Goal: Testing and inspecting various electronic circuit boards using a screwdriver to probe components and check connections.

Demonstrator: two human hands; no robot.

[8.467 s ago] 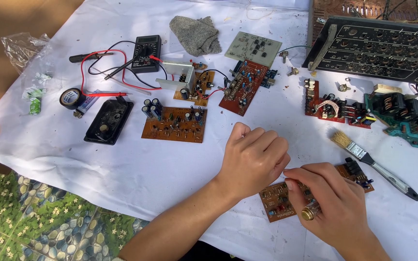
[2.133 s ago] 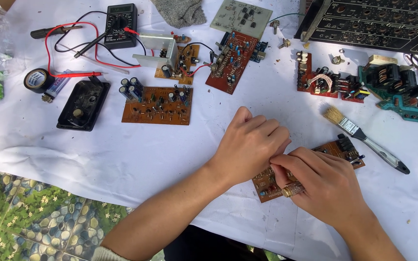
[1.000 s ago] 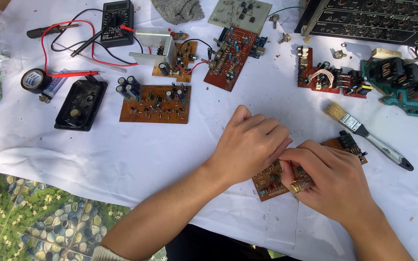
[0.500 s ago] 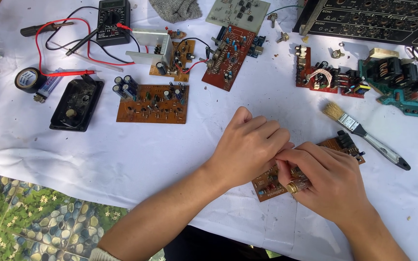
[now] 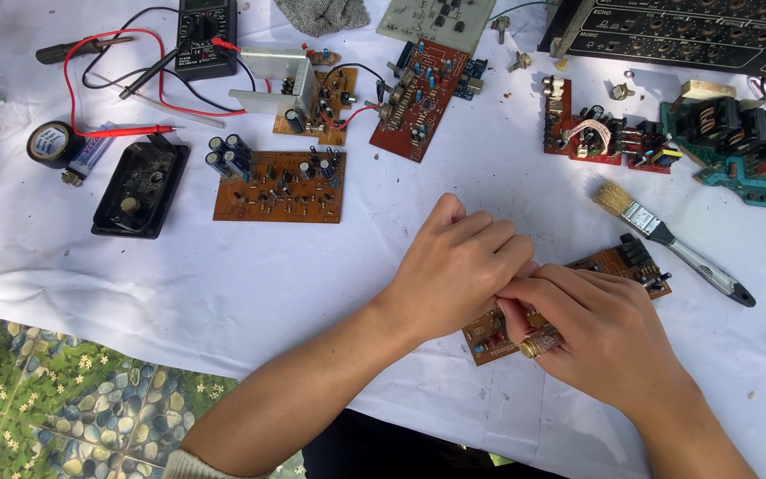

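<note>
My left hand (image 5: 458, 266) rests curled over the left part of a brown circuit board (image 5: 613, 263) lying on the white cloth, its fingertips pressed on the board. My right hand (image 5: 591, 333) covers the board's front half and grips a small brass-tipped cylindrical tool (image 5: 540, 341) against it. The fingertips of both hands meet over the board's middle. Only the board's far end with black components and its near corner show.
A paintbrush (image 5: 667, 238) lies right of the board. Further back lie an orange board with blue capacitors (image 5: 281, 184), a red board (image 5: 423, 84), a multimeter (image 5: 206, 35) with red and black leads, a black case (image 5: 139, 188), tape roll (image 5: 50, 144) and green parts (image 5: 738, 142).
Both hands stay on the brown board with only small finger shifts. The view has drifted slightly, so the far items sit higher in frame.
</note>
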